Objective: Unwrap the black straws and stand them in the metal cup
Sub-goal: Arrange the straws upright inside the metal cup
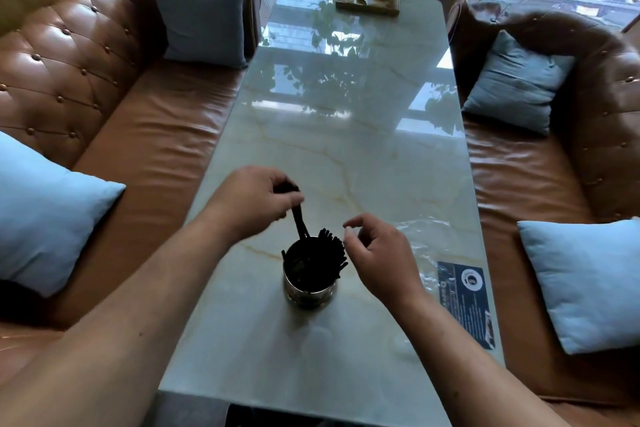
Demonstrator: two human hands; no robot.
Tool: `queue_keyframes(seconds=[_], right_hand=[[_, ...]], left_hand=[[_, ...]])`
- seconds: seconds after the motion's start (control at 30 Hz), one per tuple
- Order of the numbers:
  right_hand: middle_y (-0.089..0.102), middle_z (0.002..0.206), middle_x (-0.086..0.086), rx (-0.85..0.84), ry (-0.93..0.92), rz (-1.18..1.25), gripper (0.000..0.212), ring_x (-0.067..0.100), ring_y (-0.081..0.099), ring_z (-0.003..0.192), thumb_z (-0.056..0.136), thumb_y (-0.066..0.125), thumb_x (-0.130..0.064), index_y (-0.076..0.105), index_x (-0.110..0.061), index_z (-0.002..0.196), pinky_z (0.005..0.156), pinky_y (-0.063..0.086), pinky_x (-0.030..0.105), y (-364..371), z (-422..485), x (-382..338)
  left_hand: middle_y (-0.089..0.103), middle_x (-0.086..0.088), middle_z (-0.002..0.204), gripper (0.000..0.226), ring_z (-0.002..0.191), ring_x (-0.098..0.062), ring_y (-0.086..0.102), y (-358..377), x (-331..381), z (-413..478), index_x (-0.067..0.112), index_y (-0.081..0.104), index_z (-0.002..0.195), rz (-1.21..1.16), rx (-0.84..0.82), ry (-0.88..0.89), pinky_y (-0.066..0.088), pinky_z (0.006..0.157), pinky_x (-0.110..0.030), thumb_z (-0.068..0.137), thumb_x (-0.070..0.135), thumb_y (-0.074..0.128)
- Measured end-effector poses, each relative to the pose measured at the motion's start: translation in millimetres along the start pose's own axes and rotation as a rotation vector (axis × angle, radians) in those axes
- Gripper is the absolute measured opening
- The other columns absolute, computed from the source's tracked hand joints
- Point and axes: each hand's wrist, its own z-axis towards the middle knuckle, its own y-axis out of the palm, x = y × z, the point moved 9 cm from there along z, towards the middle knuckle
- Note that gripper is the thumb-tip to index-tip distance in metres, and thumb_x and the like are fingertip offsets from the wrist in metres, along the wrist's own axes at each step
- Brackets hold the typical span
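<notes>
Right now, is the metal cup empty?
No, black straws lean inside the metal cup, and the left hand grips more above it.

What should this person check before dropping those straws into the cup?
1. Metal cup stands upright on the table: ok.
2. Left hand grips the held straws: ok.
3. Their lower ends reach the cup's rim: ok.
4. Held straws fully unwrapped: cannot tell.
5. Right hand is beside the cup, off its mouth: ok. Whether it pinches anything: cannot tell.
6. Clear wrapper lies on the table, apart from the cup: ok.
</notes>
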Motion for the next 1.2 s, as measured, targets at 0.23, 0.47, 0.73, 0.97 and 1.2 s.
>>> queue_keyframes(seconds=[0.23,0.47,0.73,0.97,1.2], right_hand=[[0.045,0.047,-0.009,0.046,0.069,0.273,0.029,0.006,0.042,0.048,0.080,0.058,-0.040,0.071,-0.015,0.072,0.051,0.035,0.027,-14.1,-2.6,-2.4],[0.060,0.068,0.008,-0.414,0.402,1.027,0.061,0.017,0.046,0.045,0.083,0.071,-0.058,0.063,-0.011,0.120,0.041,0.035,0.023,26.7,-0.7,-32.8],[0.062,0.053,0.011,-0.133,0.178,0.578,0.032,0.022,0.053,0.044,0.090,0.061,-0.032,0.072,-0.010,0.070,0.043,0.042,0.029,-26.8,22.3,-32.1],[0.069,0.065,0.002,-0.309,0.068,0.078,0.031,0.016,0.065,0.061,0.086,0.064,-0.047,0.073,-0.019,0.081,0.058,0.053,0.036,14.6,8.6,-24.8],[0.061,0.070,-0.009,-0.220,0.156,-0.027,0.040,0.002,0.060,0.064,0.083,0.064,-0.058,0.068,-0.039,0.118,0.058,0.041,0.028,16.9,-2.3,12.9]], left_hand=[[0.066,-0.001,0.063,0.006,0.056,-0.013,0.064,-58.2,-10.5,-8.3,0.007,0.073,0.088,-0.785,0.159,-0.134,0.060,0.061,-0.025,0.090,0.012,0.073],[0.066,-0.001,0.066,0.018,0.055,-0.007,0.065,32.2,-21.6,-38.3,0.012,0.069,0.088,-1.232,-0.068,-0.405,0.059,0.056,-0.021,0.074,0.021,0.075],[0.066,-0.014,0.088,0.008,0.052,-0.013,0.059,91.0,-49.3,-56.0,0.011,0.065,0.095,-0.835,-0.210,-0.486,0.055,0.049,-0.023,0.094,0.016,0.071],[0.066,0.010,0.085,0.039,0.078,-0.010,0.065,62.2,-39.4,-25.1,0.036,0.068,0.111,0.139,-0.038,-0.154,0.047,0.067,-0.029,0.076,0.049,0.077],[0.067,0.004,0.122,0.057,0.112,-0.018,0.063,93.7,-16.7,-6.4,0.037,0.061,0.131,0.411,-0.169,0.008,0.041,0.080,-0.026,0.078,0.055,0.072]])
